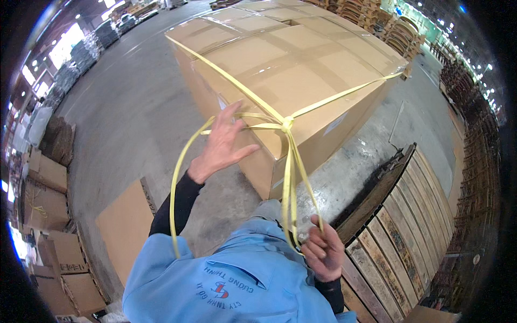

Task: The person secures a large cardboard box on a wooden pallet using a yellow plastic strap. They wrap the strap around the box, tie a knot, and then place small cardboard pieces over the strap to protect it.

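A big cardboard box (242,51), sealed with clear and brown tape, stands in front of me. Yellow strapping (231,76) runs across its top and down over the near corner, meeting in a knot (287,124) there. My left hand (223,142) is raised beside that corner with fingers spread. Loose strap passes by its fingers and loops down along my left arm; whether the fingers touch it I cannot tell. Lower down, my right hand (323,250) has its fingers curled around the hanging strap strands (291,188) that drop from the knot.
Close by on the right lies a slatted wooden pallet (398,237). A flat cardboard sheet (126,229) rests on the floor at left, with folded cartons (48,204) beyond it. Stacked curved wooden pieces (396,40) stand behind the box, and more stacks line the far right.
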A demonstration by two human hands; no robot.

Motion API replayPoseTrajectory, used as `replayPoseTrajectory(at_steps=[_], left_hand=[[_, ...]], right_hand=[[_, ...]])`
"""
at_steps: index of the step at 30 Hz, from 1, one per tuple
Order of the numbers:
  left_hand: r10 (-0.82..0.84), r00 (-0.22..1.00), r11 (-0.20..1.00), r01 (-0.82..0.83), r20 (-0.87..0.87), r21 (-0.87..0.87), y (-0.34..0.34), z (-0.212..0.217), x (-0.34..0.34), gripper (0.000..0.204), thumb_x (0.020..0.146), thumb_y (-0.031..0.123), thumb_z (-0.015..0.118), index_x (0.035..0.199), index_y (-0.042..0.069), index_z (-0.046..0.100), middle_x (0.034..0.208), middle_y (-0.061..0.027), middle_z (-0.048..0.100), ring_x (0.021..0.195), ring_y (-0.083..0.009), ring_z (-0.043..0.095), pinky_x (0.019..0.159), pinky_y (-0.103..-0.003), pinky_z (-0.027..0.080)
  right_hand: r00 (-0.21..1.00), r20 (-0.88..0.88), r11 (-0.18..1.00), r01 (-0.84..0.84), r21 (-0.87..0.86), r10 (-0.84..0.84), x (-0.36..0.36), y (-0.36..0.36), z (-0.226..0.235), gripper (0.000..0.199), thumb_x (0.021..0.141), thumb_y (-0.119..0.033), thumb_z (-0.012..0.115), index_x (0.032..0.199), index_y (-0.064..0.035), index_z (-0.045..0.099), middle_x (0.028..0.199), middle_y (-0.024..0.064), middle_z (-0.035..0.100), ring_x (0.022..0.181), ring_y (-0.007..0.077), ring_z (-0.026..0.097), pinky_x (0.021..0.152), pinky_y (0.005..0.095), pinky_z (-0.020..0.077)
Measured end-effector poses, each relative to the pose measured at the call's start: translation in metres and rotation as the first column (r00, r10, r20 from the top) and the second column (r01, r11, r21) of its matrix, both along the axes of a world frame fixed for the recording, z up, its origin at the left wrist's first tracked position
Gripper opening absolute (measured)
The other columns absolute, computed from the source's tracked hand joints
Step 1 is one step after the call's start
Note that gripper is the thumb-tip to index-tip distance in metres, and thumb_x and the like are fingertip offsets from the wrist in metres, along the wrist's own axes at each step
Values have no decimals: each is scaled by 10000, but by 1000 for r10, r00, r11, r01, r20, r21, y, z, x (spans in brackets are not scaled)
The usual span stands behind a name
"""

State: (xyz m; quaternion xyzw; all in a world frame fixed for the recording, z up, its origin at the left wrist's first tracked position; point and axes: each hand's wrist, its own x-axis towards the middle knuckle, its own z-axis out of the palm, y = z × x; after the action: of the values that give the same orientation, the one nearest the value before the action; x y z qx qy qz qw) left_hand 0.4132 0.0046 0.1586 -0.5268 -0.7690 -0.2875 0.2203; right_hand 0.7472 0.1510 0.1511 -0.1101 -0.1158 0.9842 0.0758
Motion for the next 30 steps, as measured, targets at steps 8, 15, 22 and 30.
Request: replayPoseTrajectory(at_steps=[8, 15, 22, 30], left_hand=[[-364, 931, 865, 331, -18, -376, 55, 19, 26, 656, 793, 532, 732, 1150, -7, 623, 1335, -216, 546, 1272, -414, 501, 1090, -493, 412], [-429, 900, 831, 424, 70, -361, 29, 24, 25, 539, 698, 259, 872, 1119, 14, 641, 1116, -157, 630, 1060, -370, 605, 897, -450, 500], [-327, 945, 929, 318, -19, -190, 14, -10, 46, 419, 747, 280, 853, 1021, 20, 671, 976, -141, 613, 954, -361, 605, 813, -452, 492], [-107, 992, 988, 99, -67, -115, -1, -48, 60, 280, 776, 176, 798, 961, 0, 683, 861, -161, 599, 879, -363, 605, 776, -442, 480]], right_hand=[[991, 68, 878, 70, 474, -116, 55, -56, -22, 626, 935, -308, 620, 1405, 74, 459, 742, -38, 402, 538, 59, 363, 525, 243, 364], [989, -16, 852, 132, 507, -144, 73, -88, -43, 596, 905, -261, 664, 1387, 48, 498, 765, -48, 424, 604, 55, 372, 567, 234, 327], [982, -78, 800, 186, 570, -174, 92, -109, -71, 556, 903, -223, 653, 1360, 60, 511, 780, -45, 437, 619, 59, 384, 586, 234, 335], [975, -100, 796, 222, 564, -200, 107, -134, -100, 563, 868, -198, 680, 1335, 69, 514, 794, -27, 455, 632, 75, 410, 580, 236, 345]])
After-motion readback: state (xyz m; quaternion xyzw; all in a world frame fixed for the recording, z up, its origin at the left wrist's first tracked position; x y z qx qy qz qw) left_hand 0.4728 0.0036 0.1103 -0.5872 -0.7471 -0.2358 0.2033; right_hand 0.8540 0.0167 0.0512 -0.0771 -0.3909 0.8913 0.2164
